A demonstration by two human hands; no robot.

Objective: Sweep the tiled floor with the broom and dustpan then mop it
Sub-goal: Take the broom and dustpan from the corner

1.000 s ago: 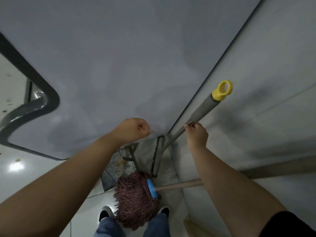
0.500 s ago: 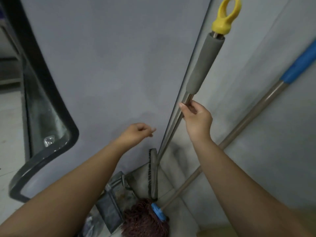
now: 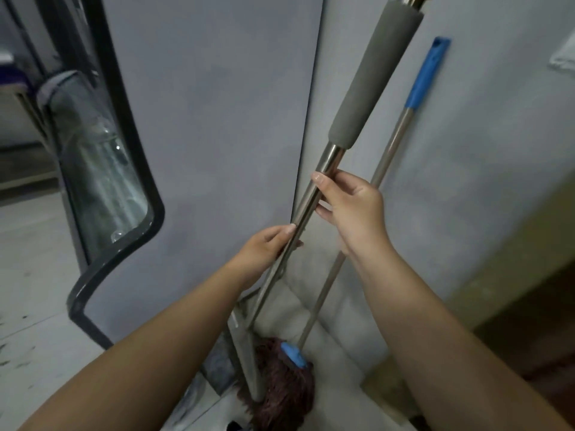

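- Both hands are wrapped around the broom handle point(image 3: 314, 194), which is a shiny metal pole with a grey foam sleeve point(image 3: 373, 79) up top.
- Right hand point(image 3: 351, 209) has its fingers curled round the bare metal just below the foam, thumb tip on the near side of the pole.
- Left hand point(image 3: 267, 247) grabs the same pole a bit lower down, fingers curled over it and touching the metal.
- Pole runs tilted, from the upper right down toward the corner where the floor meets the walls. Its bottom end is down by the dustpan point(image 3: 224, 362), and I honestly can't make out the bristles from here.
- Mop point(image 3: 283, 381) sits in that same corner, brownish stringy head on the tiled floor point(image 3: 37, 337), blue collar on top, its thin pole leaning against the right wall point(image 3: 497, 150) with a blue grip at the upper end.
- Mop pole passes behind the right wrist.
- Off to the left there's a grey door panel point(image 3: 217, 119) with a dark-framed glass window point(image 3: 102, 169).
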